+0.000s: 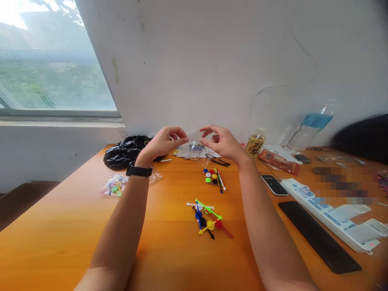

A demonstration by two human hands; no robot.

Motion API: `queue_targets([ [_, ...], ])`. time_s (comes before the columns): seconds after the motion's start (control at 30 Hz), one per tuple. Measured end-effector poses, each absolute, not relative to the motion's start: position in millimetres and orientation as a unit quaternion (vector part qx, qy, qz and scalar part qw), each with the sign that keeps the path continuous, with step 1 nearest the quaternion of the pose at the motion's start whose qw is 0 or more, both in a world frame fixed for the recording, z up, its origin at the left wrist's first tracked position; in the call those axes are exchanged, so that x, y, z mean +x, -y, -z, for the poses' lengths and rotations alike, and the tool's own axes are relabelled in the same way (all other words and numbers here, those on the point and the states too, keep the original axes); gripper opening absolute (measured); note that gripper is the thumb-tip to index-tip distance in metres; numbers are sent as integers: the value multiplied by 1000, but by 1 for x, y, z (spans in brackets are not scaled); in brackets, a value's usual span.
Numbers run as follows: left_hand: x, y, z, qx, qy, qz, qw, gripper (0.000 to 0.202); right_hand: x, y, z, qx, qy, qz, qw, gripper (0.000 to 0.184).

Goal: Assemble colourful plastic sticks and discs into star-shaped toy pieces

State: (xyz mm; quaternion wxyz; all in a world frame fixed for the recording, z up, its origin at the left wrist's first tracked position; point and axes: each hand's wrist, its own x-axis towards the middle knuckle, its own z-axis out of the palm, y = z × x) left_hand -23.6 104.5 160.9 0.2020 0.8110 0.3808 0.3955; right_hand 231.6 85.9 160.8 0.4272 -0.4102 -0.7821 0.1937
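Note:
Over the far part of the table, my left hand [166,142] pinches one side of a thin clear plastic bag [193,136] between thumb and forefinger. Facing it, my right hand [223,141] has its thumb at the bag's other side, forefinger raised apart from the thumb and other fingers curled. The film is see-through, so its exact edges are hard to make out. Nearer me lie colourful plastic spinner arrows with round bases [209,222]. Behind them is a smaller group of coloured discs and arrows [214,178].
On the left are a black plastic bag [123,151] and a clear bag of coloured parts [113,186]. To the right stand a drink bottle [256,143] and a large water bottle [307,129], with a power strip [327,212] and a long black slab [318,236] nearer.

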Motion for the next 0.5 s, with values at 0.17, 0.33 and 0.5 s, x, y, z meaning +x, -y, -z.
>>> queue_targets([
  [0.17,-31,-94,-165,825,-322,-325,332,20,239,-84,-163,-442,763,-238,408,59],
  [0.33,-36,-91,-165,810,-344,-323,348,27,248,-89,-160,-433,799,-299,291,41],
  [0.5,-38,-98,-161,793,-390,-367,291,43,248,-88,-163,-440,790,-273,327,37],
])
